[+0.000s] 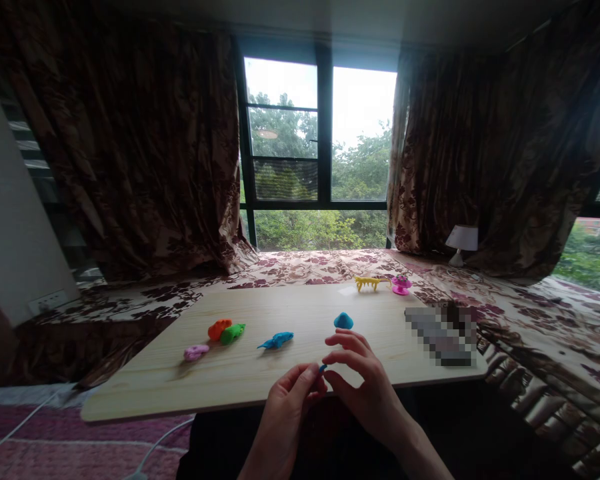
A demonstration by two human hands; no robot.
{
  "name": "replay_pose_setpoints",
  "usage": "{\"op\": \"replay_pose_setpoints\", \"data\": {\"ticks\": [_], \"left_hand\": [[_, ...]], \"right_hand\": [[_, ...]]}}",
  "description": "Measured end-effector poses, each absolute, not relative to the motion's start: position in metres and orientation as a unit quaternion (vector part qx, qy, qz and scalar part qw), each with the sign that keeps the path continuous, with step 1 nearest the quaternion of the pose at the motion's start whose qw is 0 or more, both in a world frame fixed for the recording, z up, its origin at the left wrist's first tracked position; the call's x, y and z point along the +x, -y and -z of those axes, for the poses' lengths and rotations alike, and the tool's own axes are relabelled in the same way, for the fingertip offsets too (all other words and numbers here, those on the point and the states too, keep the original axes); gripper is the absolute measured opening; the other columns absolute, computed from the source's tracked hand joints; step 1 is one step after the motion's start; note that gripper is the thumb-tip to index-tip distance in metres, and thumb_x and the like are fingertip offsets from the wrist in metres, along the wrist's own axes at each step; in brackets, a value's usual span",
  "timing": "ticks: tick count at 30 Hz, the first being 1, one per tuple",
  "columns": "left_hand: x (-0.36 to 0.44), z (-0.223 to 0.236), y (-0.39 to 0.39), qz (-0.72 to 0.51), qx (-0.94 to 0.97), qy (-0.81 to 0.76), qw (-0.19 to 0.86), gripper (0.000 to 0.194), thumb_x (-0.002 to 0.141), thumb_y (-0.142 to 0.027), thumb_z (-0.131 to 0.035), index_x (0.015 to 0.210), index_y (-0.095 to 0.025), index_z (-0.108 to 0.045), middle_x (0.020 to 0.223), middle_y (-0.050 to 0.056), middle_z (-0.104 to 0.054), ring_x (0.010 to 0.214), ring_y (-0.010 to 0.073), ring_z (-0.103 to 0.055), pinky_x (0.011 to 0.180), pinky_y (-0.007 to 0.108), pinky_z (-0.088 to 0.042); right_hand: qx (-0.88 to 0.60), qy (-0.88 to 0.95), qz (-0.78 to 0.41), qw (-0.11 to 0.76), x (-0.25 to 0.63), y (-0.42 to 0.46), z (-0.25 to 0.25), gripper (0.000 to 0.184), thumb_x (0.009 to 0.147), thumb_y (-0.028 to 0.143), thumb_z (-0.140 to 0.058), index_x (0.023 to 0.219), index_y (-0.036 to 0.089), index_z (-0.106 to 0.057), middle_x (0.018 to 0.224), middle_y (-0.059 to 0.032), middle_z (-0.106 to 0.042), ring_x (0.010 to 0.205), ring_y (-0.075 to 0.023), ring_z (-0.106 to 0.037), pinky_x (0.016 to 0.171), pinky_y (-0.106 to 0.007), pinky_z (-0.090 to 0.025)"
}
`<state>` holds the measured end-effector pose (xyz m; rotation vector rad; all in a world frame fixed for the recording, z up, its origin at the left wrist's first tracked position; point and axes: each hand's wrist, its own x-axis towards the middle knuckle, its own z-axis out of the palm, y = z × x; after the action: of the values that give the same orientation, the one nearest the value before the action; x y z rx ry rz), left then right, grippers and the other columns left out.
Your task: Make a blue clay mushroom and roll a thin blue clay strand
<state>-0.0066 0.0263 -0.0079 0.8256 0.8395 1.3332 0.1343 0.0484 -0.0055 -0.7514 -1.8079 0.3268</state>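
Observation:
My left hand [296, 393] pinches a small piece of blue modelling clay [323, 368] between thumb and fingers, above the front edge of the table. Just right of it, my right hand [357, 373] has its fingers apart and curved, thumb close to the blue piece; whether it touches the clay I cannot tell. A blue cone-shaped clay piece [343, 321] sits on the table beyond my right fingertips. To the left lies a blue clay lump with a pointed end [276, 341]. Farther left are green [233, 333], orange [219, 329] and pink [196, 353] clay lumps.
A yellow many-legged clay figure [367, 285] and a pink clay figure [401, 285] stand at the far edge of the wooden table [165, 373]. A blurred-out object [440, 337] lies at the right. A small white lamp [462, 239] stands behind, near the curtain.

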Motion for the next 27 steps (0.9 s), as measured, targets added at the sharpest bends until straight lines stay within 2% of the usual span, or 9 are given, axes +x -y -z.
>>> {"op": "replay_pose_setpoints", "data": {"ticks": [6,11,15,20,22,27], "left_hand": [[-0.008,0.014,-0.027,-0.577,0.340,-0.330,0.665,0.014,0.075,-0.027,-0.066,0.081,-0.015,-0.069,0.073,0.003,-0.068,0.067,0.0122,-0.060,0.068,0.024,-0.050],[-0.008,0.011,-0.028,-0.590,0.317,-0.335,0.663,0.015,0.071,-0.023,-0.071,0.082,-0.014,-0.069,0.071,0.003,-0.069,0.065,0.0117,-0.061,0.066,0.023,-0.050],[-0.009,0.012,-0.028,-0.591,0.290,-0.318,0.682,0.014,0.076,-0.025,-0.066,0.082,-0.013,-0.070,0.073,0.004,-0.069,0.069,0.0126,-0.062,0.069,0.025,-0.051],[-0.006,0.018,-0.028,-0.591,0.252,-0.298,0.706,0.015,0.079,-0.023,-0.063,0.089,-0.014,-0.070,0.090,0.008,-0.071,0.081,0.0166,-0.063,0.073,0.029,-0.052],[-0.004,0.019,-0.028,-0.587,0.261,-0.281,0.713,0.016,0.079,-0.023,-0.062,0.090,-0.014,-0.070,0.090,0.008,-0.072,0.081,0.0163,-0.064,0.074,0.028,-0.052],[0.000,0.017,-0.028,-0.590,0.259,-0.277,0.713,0.010,0.079,-0.020,-0.063,0.085,-0.015,-0.070,0.075,0.002,-0.072,0.068,0.0125,-0.064,0.066,0.023,-0.051]], "right_hand": [[-0.323,0.758,-0.134,0.551,0.133,-0.049,0.006,0.016,0.078,0.013,-0.064,0.085,0.026,-0.066,0.109,-0.0043,-0.062,0.115,-0.0242,-0.048,0.098,-0.044,-0.040],[-0.323,0.758,-0.133,0.551,0.131,-0.049,0.008,0.022,0.077,0.011,-0.064,0.092,0.027,-0.066,0.110,-0.0042,-0.061,0.115,-0.0239,-0.047,0.098,-0.043,-0.041],[-0.330,0.757,-0.126,0.550,0.131,-0.049,0.008,0.021,0.078,0.008,-0.063,0.086,0.027,-0.067,0.108,-0.0031,-0.061,0.115,-0.0228,-0.047,0.099,-0.042,-0.040],[-0.338,0.752,-0.107,0.555,0.128,-0.049,0.009,0.021,0.078,0.009,-0.063,0.086,0.028,-0.067,0.108,-0.0033,-0.061,0.114,-0.0237,-0.047,0.096,-0.043,-0.042],[-0.345,0.755,-0.093,0.550,0.127,-0.049,0.010,0.021,0.078,0.009,-0.062,0.086,0.028,-0.066,0.108,-0.0035,-0.061,0.115,-0.0246,-0.046,0.096,-0.044,-0.042],[-0.346,0.785,-0.059,0.511,0.124,-0.047,0.012,0.036,0.081,0.007,-0.056,0.108,0.030,-0.061,0.115,-0.0049,-0.059,0.119,-0.0247,-0.042,0.097,-0.045,-0.042]]}}
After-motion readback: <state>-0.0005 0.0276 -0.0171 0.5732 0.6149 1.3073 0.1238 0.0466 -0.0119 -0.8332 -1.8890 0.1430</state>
